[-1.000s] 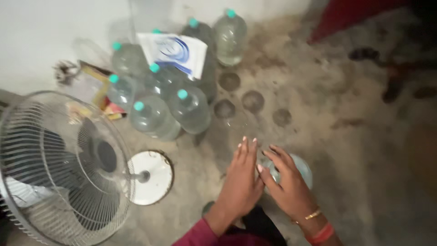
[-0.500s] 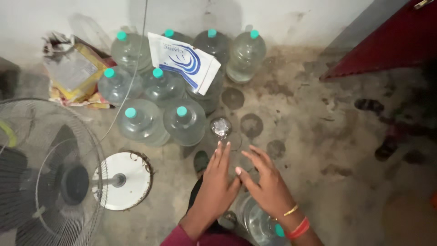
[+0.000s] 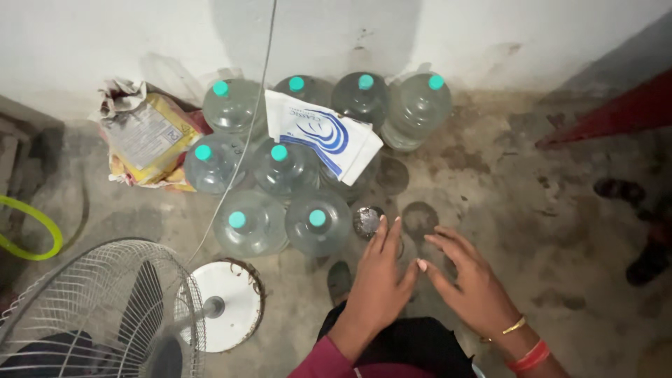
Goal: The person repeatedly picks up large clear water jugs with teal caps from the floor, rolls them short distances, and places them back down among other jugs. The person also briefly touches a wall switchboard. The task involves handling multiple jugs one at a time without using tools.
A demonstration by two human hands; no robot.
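My left hand [image 3: 379, 276] and my right hand [image 3: 470, 278] hover side by side above the concrete floor, fingers spread, holding nothing. Just past my left fingertips lies a small round shiny lid [image 3: 367, 221]. Beyond it stand several large clear water jugs with teal caps [image 3: 319, 222], grouped against the wall. A white bag with a blue swirl [image 3: 324, 134] lies on top of the jugs. My right wrist carries a gold bangle and a red band.
A pedestal fan [image 3: 98, 315] with a white round base [image 3: 227, 304] stands at the lower left. A crumpled yellow sack [image 3: 145, 140] leans on the wall. A green hose [image 3: 31, 227] lies at the left edge. A thin cord [image 3: 245, 133] hangs down over the jugs. Dark footwear [image 3: 647, 259] sits at right.
The view has swung up toward the wall, so the jugs sit more central. The jug that was under my hands is out of view. Both hands stay outstretched and empty.
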